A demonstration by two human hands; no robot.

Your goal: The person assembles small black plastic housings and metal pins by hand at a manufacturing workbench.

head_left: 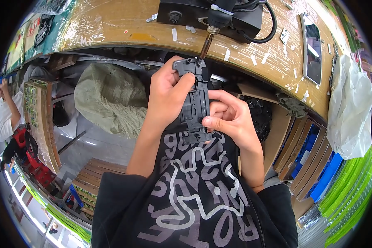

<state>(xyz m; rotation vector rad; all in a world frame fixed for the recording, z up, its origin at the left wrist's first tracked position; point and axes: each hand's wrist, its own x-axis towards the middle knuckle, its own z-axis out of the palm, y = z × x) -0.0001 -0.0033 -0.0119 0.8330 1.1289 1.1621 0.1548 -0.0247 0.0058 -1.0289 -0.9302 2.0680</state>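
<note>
As seen in the head view, both hands are on one long black plastic part (197,105), held in front of the chest just off the near edge of the surface (103,25). Left hand (166,95): grip closed around the part's upper left side, thumb lying across its face, other fingers mostly hidden behind. Right hand (233,118): grip pinching the lower right side, thumb tip at the edge, index finger bent against the side higher up. Part runs roughly upright in the view, ribs and small holes facing up.

At its top end, a slim metal tool tip (208,43) comes down from a black tool body (220,17) with a white tie around it; tip right at the part's upper right corner, exact contact can't be told. Behind: black box (186,14) on the surface, black cable (273,27) looping at its right. White scraps (227,55) scattered about; dark flat rectangular device (312,51) farther right, white plastic bag (347,107) beyond it. Left of the forearms, an olive cloth cover (109,99). Lower right, cardboard dividers (293,144) near bright green strips (349,188). Far left, a co-worker in a white top (5,118).
</note>
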